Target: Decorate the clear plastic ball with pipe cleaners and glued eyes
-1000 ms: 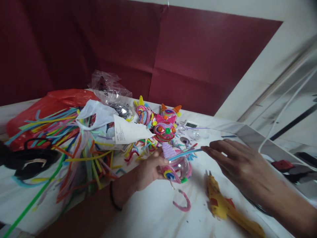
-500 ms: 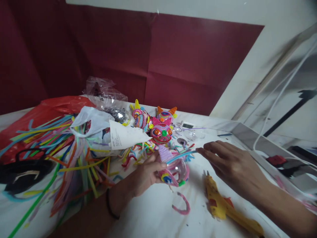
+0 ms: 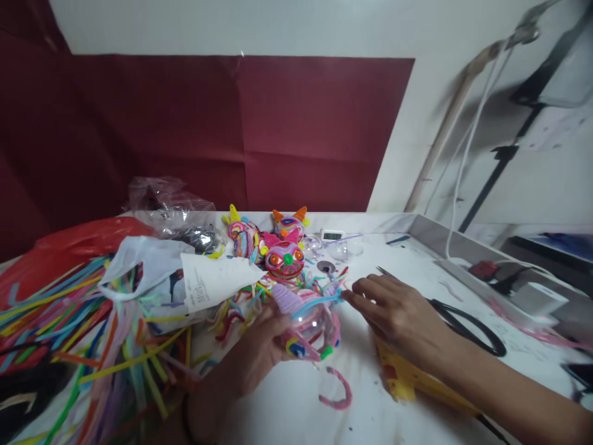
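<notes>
My left hand (image 3: pixel 259 352) grips a clear plastic ball wrapped in pipe cleaners (image 3: pixel 311 327), with a lilac ear, pink coils and a green dot. A light blue pipe cleaner (image 3: pixel 317 301) arcs over the ball. My right hand (image 3: pixel 398 315) reaches in from the right, and its fingertips pinch that strand's free end. A curved pink pipe cleaner piece (image 3: pixel 336 391) lies on the white table (image 3: pixel 287 414) just below the ball. A yellow glue gun (image 3: pixel 407 383) lies under my right forearm, partly hidden.
Finished pipe-cleaner heads (image 3: pixel 282 256) stand behind the ball. A heap of loose pipe cleaners (image 3: pixel 92 327), a white bag (image 3: pixel 152 272), a red bag (image 3: pixel 78 241) and a clear bag (image 3: pixel 162 201) fill the left. Black scissors (image 3: pixel 467 321) lie at right, near a power strip (image 3: pixel 532 296).
The view has swung right and tilted up. My right hand has come closer to the ball and closed its fingertips on the blue strand's end. The left hand keeps its hold.
</notes>
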Demonstrator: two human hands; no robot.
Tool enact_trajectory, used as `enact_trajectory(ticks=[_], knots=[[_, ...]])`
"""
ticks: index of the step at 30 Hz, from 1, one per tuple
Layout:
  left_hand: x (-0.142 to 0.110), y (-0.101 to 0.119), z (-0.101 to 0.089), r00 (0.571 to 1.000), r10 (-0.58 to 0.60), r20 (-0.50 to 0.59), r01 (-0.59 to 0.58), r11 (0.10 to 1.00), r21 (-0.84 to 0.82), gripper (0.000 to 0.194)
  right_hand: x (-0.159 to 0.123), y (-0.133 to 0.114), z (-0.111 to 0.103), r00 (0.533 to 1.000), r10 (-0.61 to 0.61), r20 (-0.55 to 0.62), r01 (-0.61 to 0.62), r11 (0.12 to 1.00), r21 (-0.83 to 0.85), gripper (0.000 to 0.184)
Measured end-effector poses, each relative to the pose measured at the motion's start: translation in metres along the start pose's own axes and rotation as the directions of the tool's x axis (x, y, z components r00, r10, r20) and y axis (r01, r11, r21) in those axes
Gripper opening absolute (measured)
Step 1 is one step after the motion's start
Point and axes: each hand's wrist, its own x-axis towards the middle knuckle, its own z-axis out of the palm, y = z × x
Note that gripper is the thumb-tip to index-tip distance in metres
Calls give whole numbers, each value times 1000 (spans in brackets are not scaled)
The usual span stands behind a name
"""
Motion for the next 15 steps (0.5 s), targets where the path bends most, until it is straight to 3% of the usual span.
enact_trajectory(ticks=[9, 15], knots=[[0, -2, -1, 1000, -3, -14, 3, 1000, -12, 33, -5, -6, 8, 998, 59, 3, -59, 992, 112, 23], [0, -3, -10, 999, 27, 35, -25, 998, -59, 34, -5, -11, 6, 976, 204, 76, -218, 910, 353, 31]])
